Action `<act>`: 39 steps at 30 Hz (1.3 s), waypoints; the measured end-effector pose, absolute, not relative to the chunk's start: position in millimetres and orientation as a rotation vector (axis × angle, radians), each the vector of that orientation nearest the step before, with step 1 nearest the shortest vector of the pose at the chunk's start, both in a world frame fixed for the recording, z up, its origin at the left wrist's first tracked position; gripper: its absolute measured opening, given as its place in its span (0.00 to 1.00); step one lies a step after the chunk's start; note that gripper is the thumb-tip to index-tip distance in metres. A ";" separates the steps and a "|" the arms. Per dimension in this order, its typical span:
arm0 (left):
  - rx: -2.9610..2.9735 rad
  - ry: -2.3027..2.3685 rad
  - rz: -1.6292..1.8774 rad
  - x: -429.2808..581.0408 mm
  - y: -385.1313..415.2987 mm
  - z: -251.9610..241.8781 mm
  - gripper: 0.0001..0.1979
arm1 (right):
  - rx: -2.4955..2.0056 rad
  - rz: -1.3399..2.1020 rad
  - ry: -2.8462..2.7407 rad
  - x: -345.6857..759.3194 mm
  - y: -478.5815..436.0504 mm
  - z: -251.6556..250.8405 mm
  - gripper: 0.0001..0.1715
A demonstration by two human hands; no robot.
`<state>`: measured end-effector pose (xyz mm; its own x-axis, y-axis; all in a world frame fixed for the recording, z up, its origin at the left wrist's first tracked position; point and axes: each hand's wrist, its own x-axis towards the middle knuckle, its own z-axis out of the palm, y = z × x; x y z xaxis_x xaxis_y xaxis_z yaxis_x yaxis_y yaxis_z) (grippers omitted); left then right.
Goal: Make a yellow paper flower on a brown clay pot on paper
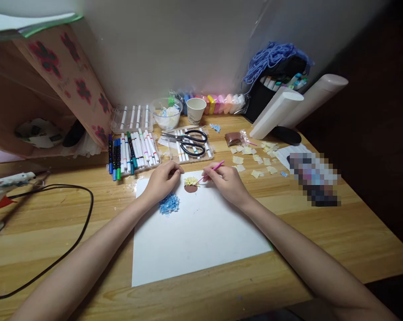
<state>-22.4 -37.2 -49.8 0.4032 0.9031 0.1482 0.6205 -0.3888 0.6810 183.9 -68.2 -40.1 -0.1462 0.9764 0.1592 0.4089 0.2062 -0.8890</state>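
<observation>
A white sheet of paper (201, 236) lies on the wooden desk. Near its top sits a brown half-round piece (190, 189), with a cluster of small pale yellow bits (190, 180) above it. My right hand (223, 178) pinches a thin pink stick-like tool (217, 165), its tip at the right side of the yellow cluster. To the left, my left hand (164, 178) rests at the paper's upper edge with curled fingers; whether anything is in them is hidden. Just below that hand is a pile of blue shredded bits (169, 203) on the paper.
Behind the paper are black-handled scissors (194, 142) on a marker case, several markers (137, 149), a paper cup (196, 109) and a clear bowl (168, 113). Yellow scraps (257, 159) lie at right. A glue gun (2, 196) with a black cord is at left.
</observation>
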 end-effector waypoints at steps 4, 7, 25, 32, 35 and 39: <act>2.119 1.298 0.700 -24.3 -36.9 -50.0 0.09 | -1.281 0.936 -1.513 193.3 -67.8 -40.6 0.19; 2.100 1.299 0.692 -25.4 -36.4 -50.2 0.09 | -1.263 0.928 -1.521 210.4 -66.9 -39.4 0.17; 2.015 1.346 0.670 -26.5 -33.7 -51.3 0.12 | -1.484 0.541 -1.859 293.4 -54.7 -42.7 0.02; 1.969 1.307 0.697 -22.8 -38.9 -29.1 0.12 | -1.540 0.323 -1.866 300.0 -45.4 -59.3 0.03; 1.963 1.291 0.708 -1.7 -45.1 -9.0 0.13 | -1.520 0.291 -1.885 294.3 -43.1 -62.3 0.05; 1.902 1.235 0.580 45.7 -42.6 0.5 0.14 | -1.451 0.245 -1.848 286.0 -49.1 -52.0 0.06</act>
<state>45.7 -42.6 0.5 0.4240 0.9049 -0.0368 0.5491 -0.2245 0.8051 286.0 -49.1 -52.0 -0.0658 0.8954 0.4404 0.7496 0.3356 -0.5704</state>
